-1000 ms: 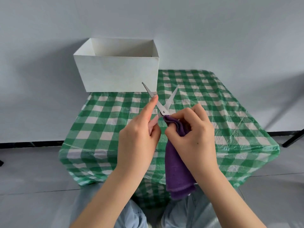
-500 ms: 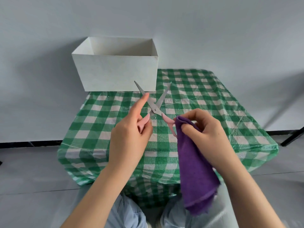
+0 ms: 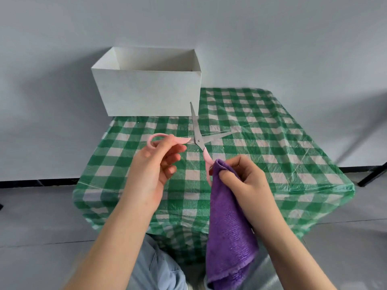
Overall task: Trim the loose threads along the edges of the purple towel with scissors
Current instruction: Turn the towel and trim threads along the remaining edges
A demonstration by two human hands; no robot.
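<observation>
My left hand (image 3: 154,164) holds the pink-handled scissors (image 3: 199,139) by one handle loop, above the table. The steel blades are spread wide apart, one pointing away toward the box, the other to the right. The second pink handle runs down toward the towel. My right hand (image 3: 244,181) pinches the folded top of the purple towel (image 3: 228,231), which hangs down in front of the table edge to my lap. The towel's top touches the lower scissor handle.
An open white box (image 3: 146,95) stands at the far left of the table, against the grey wall. The table wears a green and white checked cloth (image 3: 261,147) under clear plastic. A dark table leg (image 3: 372,174) shows at the far right.
The scissor blades have spread much wider and the scissors have swung round to the right. My left hand turned and now shows the pink loop. The towel hangs lower from my right hand.
</observation>
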